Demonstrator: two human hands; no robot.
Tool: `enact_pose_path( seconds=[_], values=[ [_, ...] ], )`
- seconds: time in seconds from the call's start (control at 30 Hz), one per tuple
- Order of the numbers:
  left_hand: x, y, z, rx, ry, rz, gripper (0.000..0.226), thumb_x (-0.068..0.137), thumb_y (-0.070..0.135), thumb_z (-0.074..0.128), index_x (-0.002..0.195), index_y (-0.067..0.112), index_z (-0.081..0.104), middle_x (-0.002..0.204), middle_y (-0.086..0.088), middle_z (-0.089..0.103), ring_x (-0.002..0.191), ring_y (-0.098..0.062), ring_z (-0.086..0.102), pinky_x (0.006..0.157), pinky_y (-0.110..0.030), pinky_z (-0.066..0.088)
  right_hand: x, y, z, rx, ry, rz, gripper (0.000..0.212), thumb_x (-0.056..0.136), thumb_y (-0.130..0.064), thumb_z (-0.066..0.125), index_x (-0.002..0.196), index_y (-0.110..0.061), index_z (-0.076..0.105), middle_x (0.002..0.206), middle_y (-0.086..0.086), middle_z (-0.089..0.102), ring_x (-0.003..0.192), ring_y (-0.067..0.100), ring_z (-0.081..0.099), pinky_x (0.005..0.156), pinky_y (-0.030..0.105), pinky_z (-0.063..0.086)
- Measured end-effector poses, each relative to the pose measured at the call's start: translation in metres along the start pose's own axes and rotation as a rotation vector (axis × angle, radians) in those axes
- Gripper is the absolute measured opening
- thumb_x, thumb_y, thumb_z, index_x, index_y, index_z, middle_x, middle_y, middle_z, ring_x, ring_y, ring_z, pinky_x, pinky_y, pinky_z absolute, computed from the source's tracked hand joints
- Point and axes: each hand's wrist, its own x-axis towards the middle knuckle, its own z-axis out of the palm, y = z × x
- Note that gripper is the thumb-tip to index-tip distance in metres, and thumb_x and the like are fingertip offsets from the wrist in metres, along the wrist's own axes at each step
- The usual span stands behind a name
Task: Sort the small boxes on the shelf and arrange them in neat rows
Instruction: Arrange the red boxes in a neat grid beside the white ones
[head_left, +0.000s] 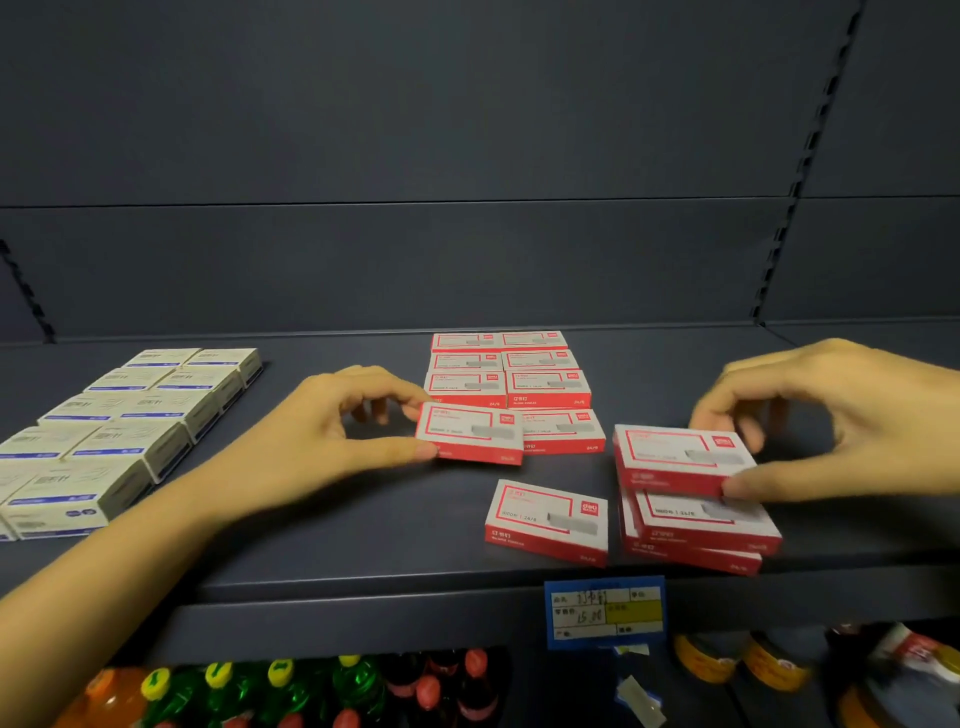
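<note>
1. Dark grey shelf (363, 519) carries all the small boxes.
2. Left hand (332, 431) pinches a red box (470, 434) between thumb and fingers, at the front of the red rows (511, 374).
3. Right hand (831, 415) grips the top box (675, 457) of a short pile (706, 525) near the shelf's front edge.
4. One loose box (548, 519) lies askew, just left of the pile.
5. White boxes (130, 421) sit in rows at far left; a price tag (605, 613) hangs below.
</note>
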Motion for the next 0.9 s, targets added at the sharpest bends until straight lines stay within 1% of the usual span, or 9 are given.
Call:
enact_pose_path(
  seconds=[0.1,0.2,0.27,0.37,0.47,0.53,0.63,0.77,0.9],
  values=[
    [0.001,-0.006,0.004,-0.01,0.039,-0.05,0.044,0.058,0.061,0.064,0.095,0.037,0.067,0.092,0.019,0.065,0.083,-0.01,0.054,0.078,-0.026,0.044,0.018,0.002,0.0,0.034,0.008,0.012,0.045,0.063,-0.076,0.053,0.098,-0.047,0.059,0.096,-0.024,0.063,0.087,0.005,0.061,0.072,0.031,0.052],
    [0.003,-0.01,0.009,-0.013,0.058,-0.086,0.043,0.057,0.061,0.067,0.094,0.04,0.066,0.093,0.021,0.065,0.083,-0.009,0.055,0.076,-0.021,0.044,0.037,0.002,0.003,0.037,0.01,0.03,0.047,0.063,-0.077,0.051,0.097,-0.046,0.06,0.095,-0.025,0.063,0.088,0.004,0.061,0.073,0.033,0.053],
    [0.003,-0.011,0.011,-0.028,0.063,-0.109,0.037,0.061,0.056,0.076,0.09,0.035,0.068,0.094,0.02,0.065,0.082,-0.01,0.055,0.075,-0.019,0.044,0.048,0.001,0.007,0.044,-0.009,0.047,0.046,0.065,-0.075,0.05,0.097,-0.044,0.06,0.092,-0.025,0.063,0.087,0.001,0.061,0.073,0.029,0.053],
    [0.003,-0.011,0.013,-0.04,0.065,-0.124,0.034,0.06,0.048,0.069,0.091,0.032,0.068,0.096,0.018,0.064,0.08,-0.011,0.055,0.072,-0.018,0.044,0.062,-0.001,0.012,-0.002,-0.043,0.057,0.055,0.059,-0.072,0.045,0.105,-0.044,0.057,0.091,-0.03,0.057,0.09,-0.005,0.056,0.069,0.021,0.048],
    [0.004,-0.012,0.014,-0.041,0.075,-0.132,0.035,0.059,0.05,0.067,0.091,0.034,0.067,0.095,0.02,0.064,0.077,-0.007,0.053,0.068,-0.012,0.042,0.07,0.001,0.017,-0.041,-0.054,0.072,0.061,0.06,-0.071,0.043,0.112,-0.04,0.056,0.096,-0.029,0.054,0.088,-0.002,0.057,0.068,0.018,0.046],
    [0.005,-0.014,0.015,-0.04,0.081,-0.142,0.036,0.059,0.051,0.066,0.091,0.034,0.067,0.094,0.02,0.064,0.077,-0.006,0.054,0.068,-0.012,0.042,0.073,0.003,0.019,-0.079,-0.048,0.082,0.057,0.067,-0.068,0.047,0.114,-0.039,0.055,0.099,-0.028,0.054,0.088,-0.001,0.056,0.069,0.017,0.045],
    [0.008,-0.015,0.016,-0.05,0.091,-0.167,0.031,0.063,0.046,0.07,0.091,0.033,0.067,0.087,0.023,0.066,0.071,-0.002,0.053,0.068,-0.013,0.043,0.077,0.004,0.022,-0.132,-0.035,0.088,0.044,0.077,-0.058,0.056,0.116,-0.039,0.054,0.094,-0.031,0.049,0.085,-0.002,0.054,0.064,0.014,0.039],
    [0.012,-0.016,0.017,-0.064,0.09,-0.192,0.021,0.07,0.029,0.076,0.089,0.03,0.068,0.067,0.032,0.061,0.061,0.002,0.049,0.06,-0.007,0.038,0.079,0.005,0.025,-0.135,-0.009,0.094,0.041,0.076,-0.056,0.059,0.114,-0.04,0.053,0.089,-0.031,0.049,0.083,-0.004,0.054,0.061,0.012,0.036],
    [0.014,-0.016,0.017,-0.096,0.101,-0.211,0.021,0.069,0.027,0.077,0.088,0.029,0.068,0.069,0.03,0.064,0.06,0.001,0.047,0.059,-0.007,0.038,0.079,0.005,0.028,-0.115,0.057,0.102,0.035,0.072,-0.055,0.066,0.102,-0.046,0.051,0.084,-0.025,0.054,0.081,-0.002,0.056,0.06,0.012,0.037]
  ],
)
